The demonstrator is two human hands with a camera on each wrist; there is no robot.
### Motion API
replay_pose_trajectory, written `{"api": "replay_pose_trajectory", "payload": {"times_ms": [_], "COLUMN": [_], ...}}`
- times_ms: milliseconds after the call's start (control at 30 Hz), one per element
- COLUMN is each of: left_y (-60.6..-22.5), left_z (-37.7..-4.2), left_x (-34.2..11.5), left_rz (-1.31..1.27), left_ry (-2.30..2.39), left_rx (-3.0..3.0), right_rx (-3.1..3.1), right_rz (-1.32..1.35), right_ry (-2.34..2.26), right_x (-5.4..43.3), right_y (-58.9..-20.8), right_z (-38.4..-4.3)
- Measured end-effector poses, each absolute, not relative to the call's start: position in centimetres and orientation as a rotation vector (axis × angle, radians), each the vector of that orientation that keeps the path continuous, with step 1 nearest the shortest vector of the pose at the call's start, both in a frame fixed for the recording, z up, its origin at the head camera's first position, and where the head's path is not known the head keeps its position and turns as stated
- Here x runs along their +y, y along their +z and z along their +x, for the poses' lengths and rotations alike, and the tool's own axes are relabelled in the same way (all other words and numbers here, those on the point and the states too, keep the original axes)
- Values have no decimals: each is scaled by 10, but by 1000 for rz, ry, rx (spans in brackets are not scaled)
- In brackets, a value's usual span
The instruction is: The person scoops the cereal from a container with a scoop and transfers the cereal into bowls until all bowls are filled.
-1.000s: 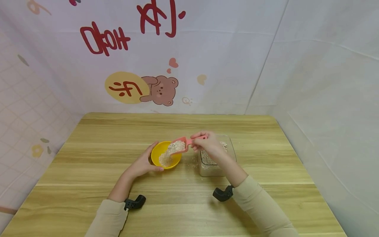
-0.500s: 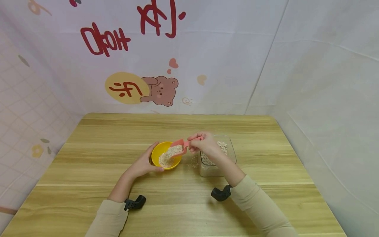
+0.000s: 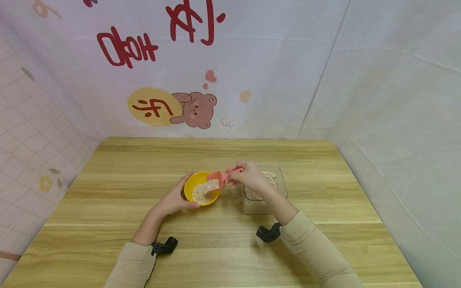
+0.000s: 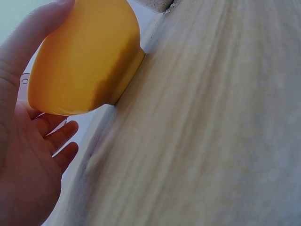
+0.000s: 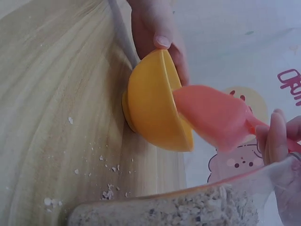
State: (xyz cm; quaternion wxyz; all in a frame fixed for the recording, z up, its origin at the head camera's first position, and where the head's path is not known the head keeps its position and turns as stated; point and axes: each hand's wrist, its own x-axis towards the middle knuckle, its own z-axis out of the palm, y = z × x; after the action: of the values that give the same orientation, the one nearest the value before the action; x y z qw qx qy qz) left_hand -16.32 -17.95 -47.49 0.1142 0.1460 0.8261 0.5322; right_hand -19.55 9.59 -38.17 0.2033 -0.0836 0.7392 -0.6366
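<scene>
While our left hand (image 3: 174, 198) grips the round yellow bowl (image 5: 149, 106), our right hand (image 3: 250, 176) pinches the pink plastic scoop (image 5: 216, 115) over the bowl's right rim; we seem mid-pour, and emptying the scoop's pale flakes (image 3: 212, 184) likely needs steeper tilt.

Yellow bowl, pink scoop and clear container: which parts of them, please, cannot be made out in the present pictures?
Yellow bowl: left wrist view, its wall hides the inside and the top edge crops it.
Pink scoop: right wrist view, its back hides the inside.
Scoop handle: head view, the right hand covers part.
Clear container: head view, the right forearm covers part; right wrist view, the bottom edge cuts it off.
</scene>
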Motion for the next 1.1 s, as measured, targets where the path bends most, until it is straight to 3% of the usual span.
{"api": "replay_pose_trajectory", "payload": {"times_ms": [467, 1100], "left_y": [-476, -478], "left_z": [-164, -162], "left_x": [-180, -180], "left_rz": [442, 447], "left_ry": [1568, 1571], "left_rx": [2423, 2427], "right_rx": [2269, 2250], "right_rz": [-343, -357], "right_ry": [-1545, -1575], "right_x": [88, 91], "right_y": [-371, -371], "right_z": [-198, -197]}}
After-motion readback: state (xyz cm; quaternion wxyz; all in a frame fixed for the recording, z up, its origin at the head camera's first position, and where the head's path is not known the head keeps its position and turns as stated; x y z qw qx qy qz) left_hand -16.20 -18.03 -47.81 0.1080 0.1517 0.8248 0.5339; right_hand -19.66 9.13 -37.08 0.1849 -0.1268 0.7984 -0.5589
